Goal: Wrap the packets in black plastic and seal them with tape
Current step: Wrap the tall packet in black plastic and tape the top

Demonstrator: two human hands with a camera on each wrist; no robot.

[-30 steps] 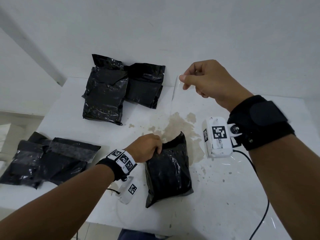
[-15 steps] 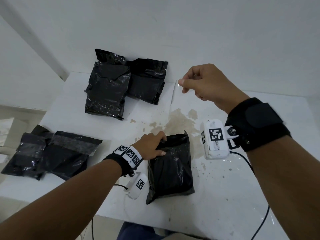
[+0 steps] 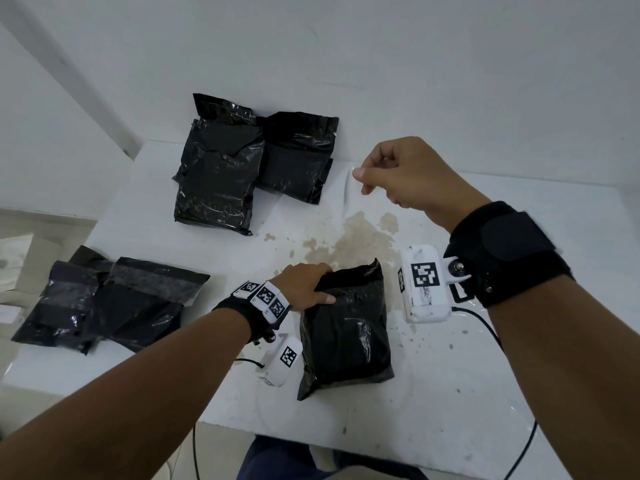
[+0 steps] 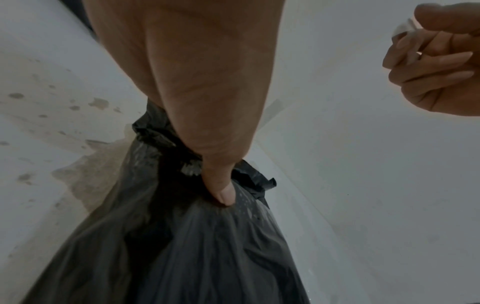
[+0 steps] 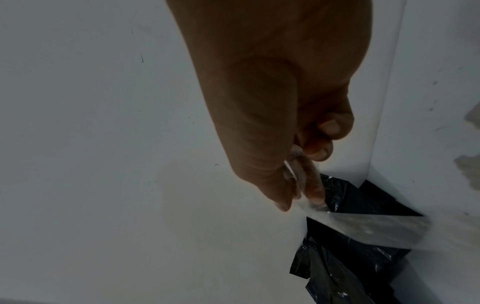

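White table [image 3: 450, 393], top stained brown near centre [image 3: 360, 244], small specks scattered toward 4 o'clock. Lying directly on it: one black-wrapped packet [image 3: 344, 336] near centre, flat, mouth end pointing to 12 o'clock; two black-wrapped packets [image 3: 249, 168] at 11 o'clock, overlapping, against the wall; two taped black packets [image 3: 114, 303] at 9 o'clock, overlapping, by the table's edge; a black cable [image 3: 485, 327] at 3 o'clock, trailing over the near edge

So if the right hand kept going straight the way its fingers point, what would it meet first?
Probably the two wrapped packets at the table's back: the right hand, pinching the clear tape strip, points toward them. Depth is unclear, so it may pass above them.
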